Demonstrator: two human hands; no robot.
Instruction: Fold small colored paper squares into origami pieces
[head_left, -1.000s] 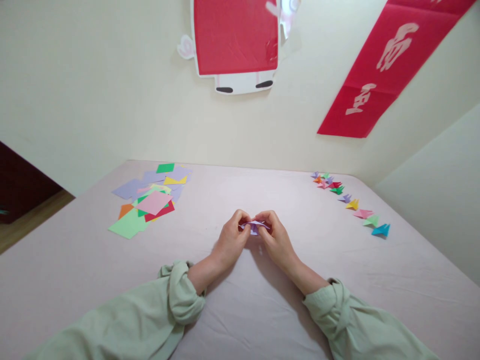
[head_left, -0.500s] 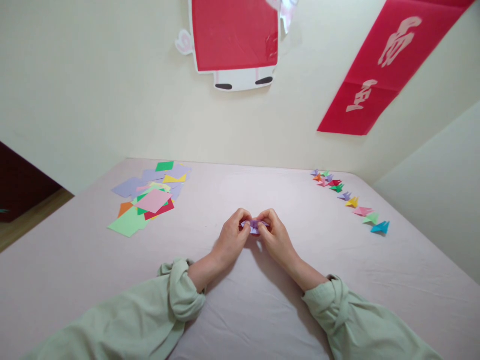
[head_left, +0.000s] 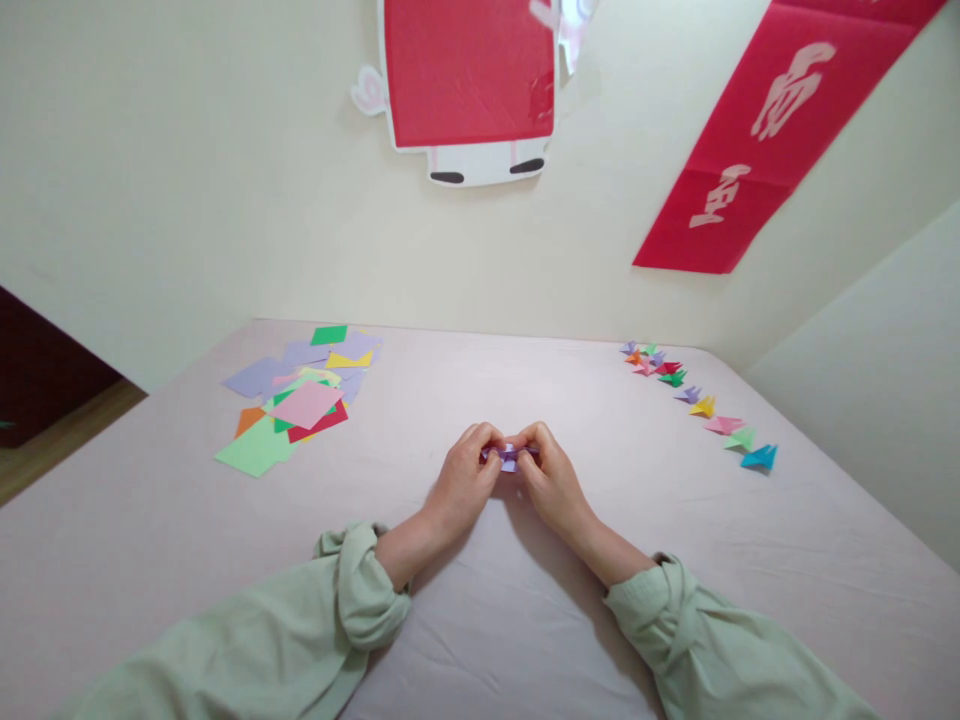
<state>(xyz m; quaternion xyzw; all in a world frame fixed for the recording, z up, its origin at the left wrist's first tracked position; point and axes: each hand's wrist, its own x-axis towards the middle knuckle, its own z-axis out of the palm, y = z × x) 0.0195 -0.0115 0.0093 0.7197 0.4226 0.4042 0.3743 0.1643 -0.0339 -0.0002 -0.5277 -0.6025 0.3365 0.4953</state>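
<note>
A small folded piece of purple paper (head_left: 509, 460) is pinched between both hands above the middle of the table. My left hand (head_left: 466, 474) grips its left end with thumb and fingers closed. On the other end, my right hand (head_left: 553, 478) holds it the same way, fingertips almost meeting the left ones. Fingers cover both ends of the paper, so only its middle shows, and the exact folds are too small to make out.
Loose sheets of coloured paper (head_left: 306, 405) lie in an overlapping pile on the left of the cloth-covered table (head_left: 480, 620). Several small folded paper shapes (head_left: 760, 457) run in a slanting row on the right. Behind stands a wall with a red banner (head_left: 742, 160).
The purple paper has been turned or bent slightly between my fingers, so its middle shows differently. Both hands stay in nearly the same place and keep their pinch.
</note>
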